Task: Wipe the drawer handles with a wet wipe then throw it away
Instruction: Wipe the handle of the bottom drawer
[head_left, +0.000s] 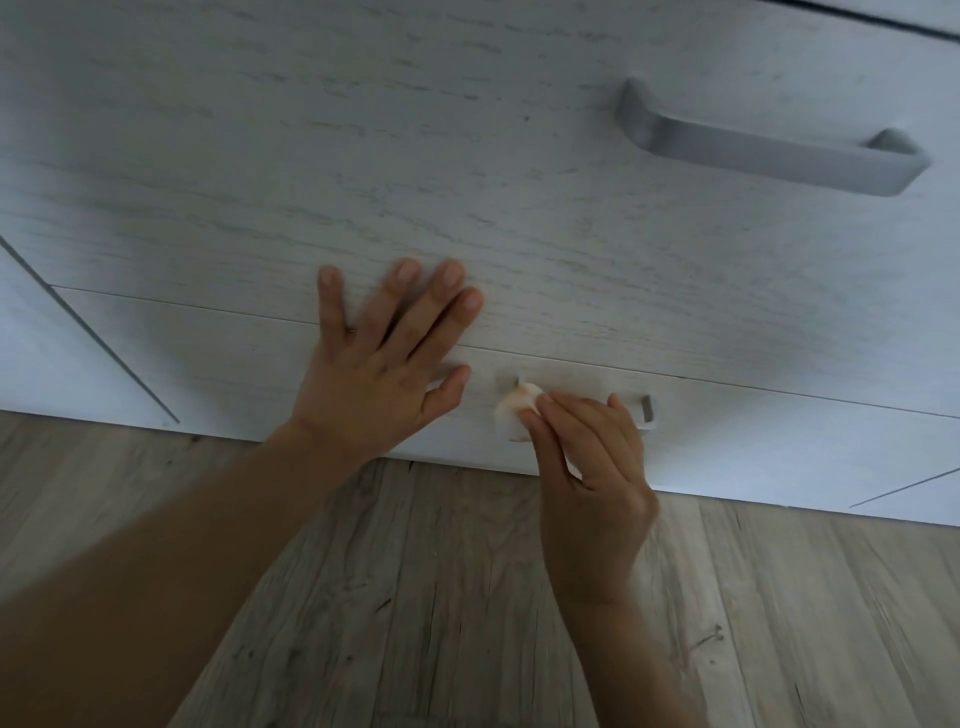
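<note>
My right hand (587, 467) grips a crumpled white wet wipe (514, 413) and presses it on the left end of the bottom drawer's grey handle (647, 410). Most of that handle is hidden behind my fingers; only its right end shows. My left hand (384, 364) lies flat with fingers spread on the white wood-grain drawer front, across the seam between the two drawers. A larger grey bar handle (769, 148) sits on the upper drawer (467, 156), up and to the right, untouched.
The chest's bottom edge meets a grey wood-look laminate floor (467, 597) below my hands. A neighbouring cabinet panel (47, 353) shows at the left, and another drawer gap runs along the top right corner.
</note>
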